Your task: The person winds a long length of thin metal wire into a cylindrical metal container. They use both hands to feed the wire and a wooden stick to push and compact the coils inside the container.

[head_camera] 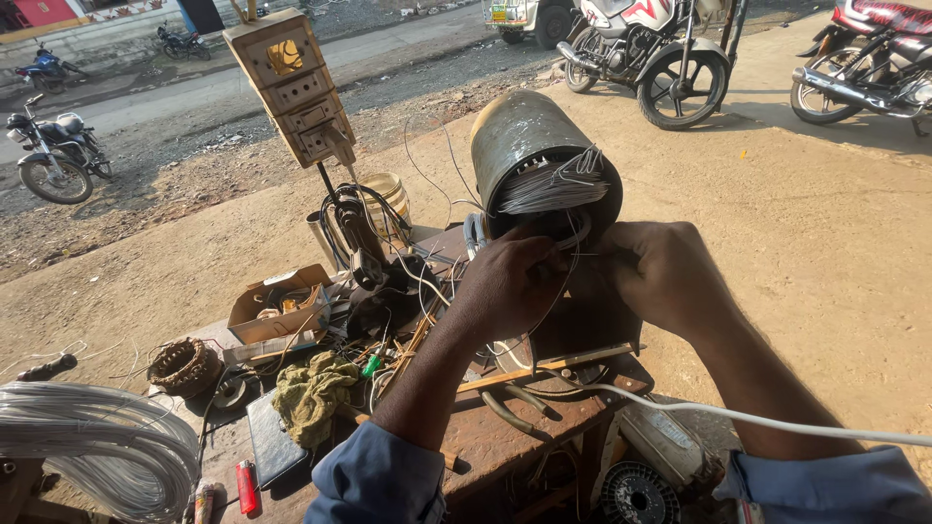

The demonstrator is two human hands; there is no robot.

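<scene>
Head view looks down on a cluttered worktop [505,437] out of doors. A grey metal motor housing [529,136] lies on its side at about 12 o'clock from the hands, its open end turned toward the person and packed with pale winding wire [549,184].

The left hand [505,281] is at the mouth of the housing, at 6 o'clock of the opening, fingers [539,254] curled narrow on thin wire strands that trail down from the coil. The right hand [660,267] sits just beside it at 3 o'clock, closed against the lower rim; its fingertips are hidden, so I cannot tell what they pinch.

To do this well, it seems wise to keep each strand taut and flat as it seats, to steady the housing with one hand while the other guides, and to avoid kinks or scraping the wire on the metal edge.

At 9 o'clock of the hands lie a green rag [311,393], a small cardboard box [277,306] and a brown wound coil [183,367]. A large hank of white wire [92,442] fills the 8 o'clock corner, with a red lighter [247,485] near it. A switchboard on a post [291,87] stands at 11 o'clock. Motorcycles [670,58] are parked well apart at 1 o'clock.
</scene>
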